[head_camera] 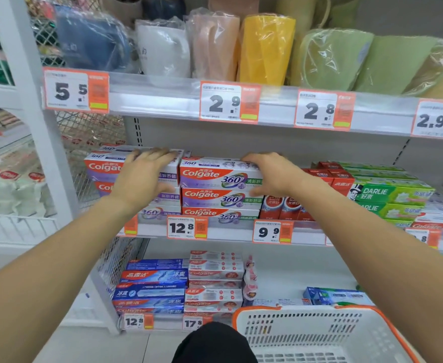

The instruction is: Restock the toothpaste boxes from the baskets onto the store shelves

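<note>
The Colgate 360 boxes [219, 176] sit stacked three high in the middle of the middle shelf [231, 230], above the 12.8 price tag [186, 227]. My right hand [272, 174] lies over the right end of the top box, fingers curled along its upper edge and thumb lower, near the box beneath, so I am holding it rather than merely touching it. My left hand [147, 174] rests with fingers fairly straight and spread on the neighbouring purple Colgate stack [105, 169] to the left, flat against its top and face.

I judge this to be a squaring-up step. To do it well, I should press both stacks back evenly, keep the fronts flush with the shelf lip, and close the seam between the two columns without tipping the top boxes. The red boxes [283, 205] stand just beside the right stack, so I should slide straight and not nudge them sideways. The white basket [244, 323] with its orange rim is low on my right; its contents I cannot make out.
</note>
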Tool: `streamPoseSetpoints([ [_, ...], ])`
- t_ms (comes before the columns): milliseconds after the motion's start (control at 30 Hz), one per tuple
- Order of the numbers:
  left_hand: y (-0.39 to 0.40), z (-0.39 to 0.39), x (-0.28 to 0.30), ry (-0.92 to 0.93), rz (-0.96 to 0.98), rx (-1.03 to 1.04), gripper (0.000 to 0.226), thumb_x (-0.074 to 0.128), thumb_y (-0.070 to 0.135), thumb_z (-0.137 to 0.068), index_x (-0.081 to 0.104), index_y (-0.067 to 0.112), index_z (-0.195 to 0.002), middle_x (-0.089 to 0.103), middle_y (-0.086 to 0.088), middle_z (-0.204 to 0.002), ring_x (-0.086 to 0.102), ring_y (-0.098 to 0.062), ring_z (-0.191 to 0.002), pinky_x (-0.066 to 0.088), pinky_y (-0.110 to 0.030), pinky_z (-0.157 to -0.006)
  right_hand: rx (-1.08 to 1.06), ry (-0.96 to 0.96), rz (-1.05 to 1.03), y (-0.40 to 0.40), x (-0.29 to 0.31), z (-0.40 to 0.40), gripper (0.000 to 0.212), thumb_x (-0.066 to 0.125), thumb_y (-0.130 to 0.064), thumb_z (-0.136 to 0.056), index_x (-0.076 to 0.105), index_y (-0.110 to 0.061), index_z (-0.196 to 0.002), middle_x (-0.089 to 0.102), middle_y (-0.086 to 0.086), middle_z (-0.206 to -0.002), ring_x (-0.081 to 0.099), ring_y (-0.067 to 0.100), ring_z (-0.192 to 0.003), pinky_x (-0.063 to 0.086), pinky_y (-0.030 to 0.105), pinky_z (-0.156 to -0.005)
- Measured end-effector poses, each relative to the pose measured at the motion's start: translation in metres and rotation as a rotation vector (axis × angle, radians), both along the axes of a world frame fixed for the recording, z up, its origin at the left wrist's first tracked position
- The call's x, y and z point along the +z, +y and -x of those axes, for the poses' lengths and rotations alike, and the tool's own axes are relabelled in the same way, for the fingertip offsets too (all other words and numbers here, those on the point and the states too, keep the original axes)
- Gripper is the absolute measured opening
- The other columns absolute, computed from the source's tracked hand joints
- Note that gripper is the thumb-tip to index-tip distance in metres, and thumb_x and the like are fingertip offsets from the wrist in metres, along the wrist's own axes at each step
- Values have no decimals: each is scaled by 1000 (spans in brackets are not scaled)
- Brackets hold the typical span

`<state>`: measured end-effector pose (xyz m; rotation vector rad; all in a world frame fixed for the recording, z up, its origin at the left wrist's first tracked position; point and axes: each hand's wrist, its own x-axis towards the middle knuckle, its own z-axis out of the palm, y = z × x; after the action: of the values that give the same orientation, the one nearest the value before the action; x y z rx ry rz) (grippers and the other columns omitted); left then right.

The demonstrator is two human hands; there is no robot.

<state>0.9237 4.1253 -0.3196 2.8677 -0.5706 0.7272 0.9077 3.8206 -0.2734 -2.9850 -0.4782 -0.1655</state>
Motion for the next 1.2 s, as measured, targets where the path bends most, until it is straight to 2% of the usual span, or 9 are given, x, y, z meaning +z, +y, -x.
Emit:
streamPoseSetpoints([
  [133,-5,-1,-1,8,0,31,85,83,36,-77,44,19,-150,45,-4,-155,36,-24,-146,18,-45,-120,7,55,-32,3,1,-2,83,89,-24,-74,46,-23,-145,62,3,-136,64,25,-112,53,42,-99],
  [367,-15,-1,0,-11,-116,57,83,82,30,-81,39,14,-151,44,-8,-155,37,-27,-145,23,-48,-119,17,69,-37,6,2,-2,82,89,-18,-74,48,-19,-144,62,4,-136,65,25,-111,53,38,-96],
  [533,-14,2,2,21,-102,34,83,78,34,-84,35,11,-152,39,-11,-157,32,-29,-146,18,-46,-123,11,67,2,11,2,-4,84,90,-24,-71,47,-21,-143,62,4,-134,62,26,-111,54,40,-96],
  [633,-13,2,3,31,-105,23,89,79,43,-81,35,11,-152,39,-12,-157,33,-30,-147,18,-46,-123,66,-20,21,19,-1,-3,87,89,-32,-73,43,-26,-147,57,3,-135,55,27,-120,49,44,-102],
  [733,-14,0,-2,2,-46,28,88,85,35,-76,42,10,-149,45,-12,-154,37,-30,-145,19,-46,-122,112,-39,60,29,-4,-2,88,82,-27,-82,33,-30,-154,53,3,-143,55,27,-124,49,44,-102],
  [867,-13,-3,-7,-66,15,8,82,89,22,-71,51,8,-142,56,-13,-144,46,-31,-137,26,-48,-120,122,-42,163,32,-4,-2,90,76,-26,-89,20,-28,-159,49,9,-148,53,32,-128,48,45,-104],
  [967,-12,-2,-9,-83,57,-24,80,92,17,-67,55,6,-137,60,-13,-138,51,-34,-132,30,-48,-118,130,-37,160,30,-6,-1,90,75,-23,-90,18,-25,-159,41,8,-157,47,32,-136,43,46,-111],
  [1067,-11,2,-6,-42,100,-31,78,89,19,-72,54,4,-140,51,-15,-146,44,-41,-134,31,-51,-116,126,-64,163,29,-10,-1,89,74,-22,-90,18,-25,-159,34,5,-161,42,31,-141,35,48,-117],
  [1200,-10,-1,-3,-74,-65,25,79,86,35,-75,53,9,-142,57,-12,-138,47,-35,-131,22,-52,-121,111,-125,223,28,-15,-2,88,74,-23,-89,19,-26,-158,27,7,-164,29,32,-149,18,56,-122],
])
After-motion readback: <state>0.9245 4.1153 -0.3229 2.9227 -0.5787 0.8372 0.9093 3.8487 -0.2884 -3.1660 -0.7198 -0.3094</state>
